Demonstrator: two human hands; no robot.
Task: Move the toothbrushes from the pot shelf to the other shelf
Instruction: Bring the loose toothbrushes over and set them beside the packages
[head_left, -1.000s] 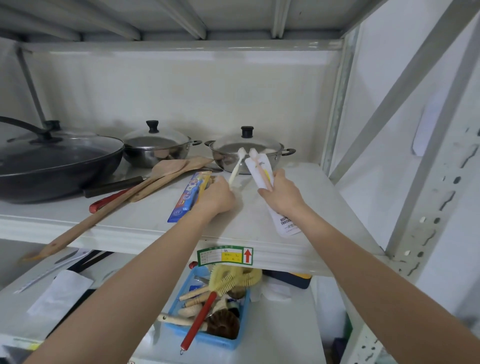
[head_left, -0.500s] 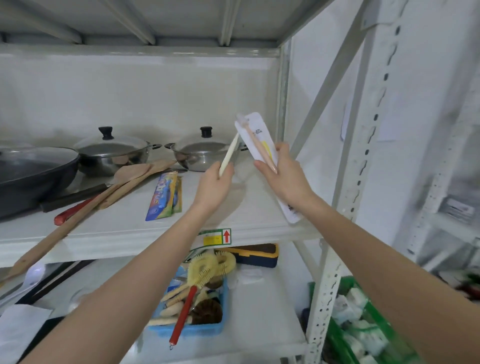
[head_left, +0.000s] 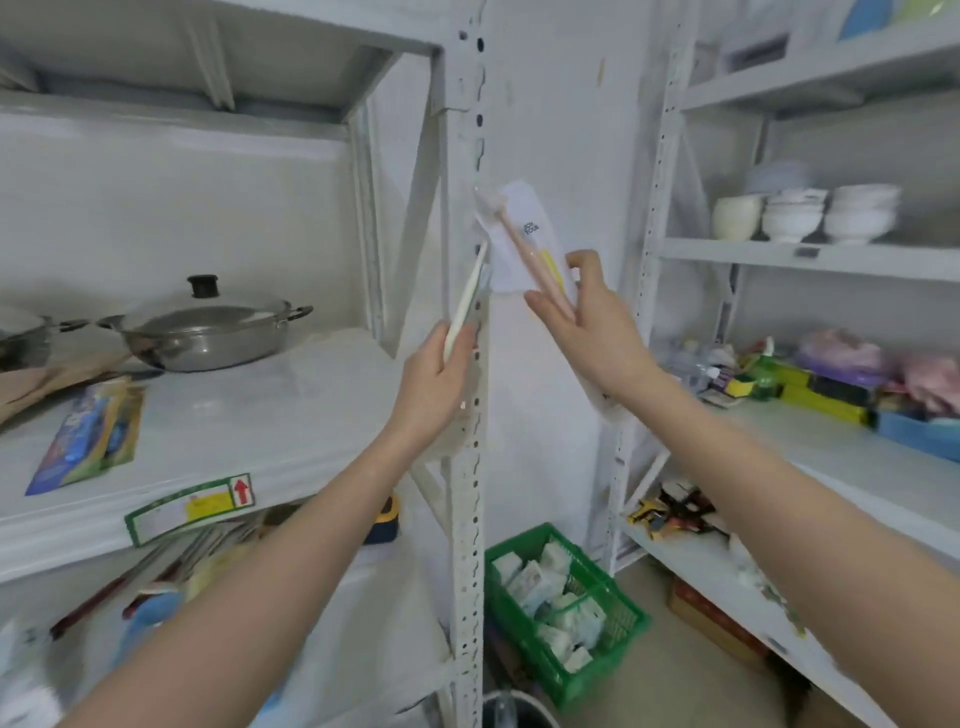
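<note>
The white metal pot shelf (head_left: 249, 415) fills my left side, and the other white metal shelf (head_left: 852, 467) runs along my right, with a perforated white upright post (head_left: 467, 467) between them. On the pot shelf sits a lidded steel pot with a black knob (head_left: 208, 327), and nearer the front edge lies a flat blue and green packet (head_left: 88, 431). On the right unit, a row of white ceramic bowls (head_left: 810, 213) stands on the upper board, while colourful packets and sponges (head_left: 831, 384) crowd the board below. A green plastic basket of small white packs (head_left: 566, 608) rests on the floor between the two units.

My right hand (head_left: 597, 338) is raised in front of the gap between the units, its fingers partly closed around a white packaged toothbrush with a pink handle (head_left: 524, 239), whose top end tilts up and to the left. My left hand (head_left: 436, 379) is closed around the lower end of a loose white toothbrush (head_left: 465, 301), which stands nearly upright in front of the post, its head just beside the package.
</note>
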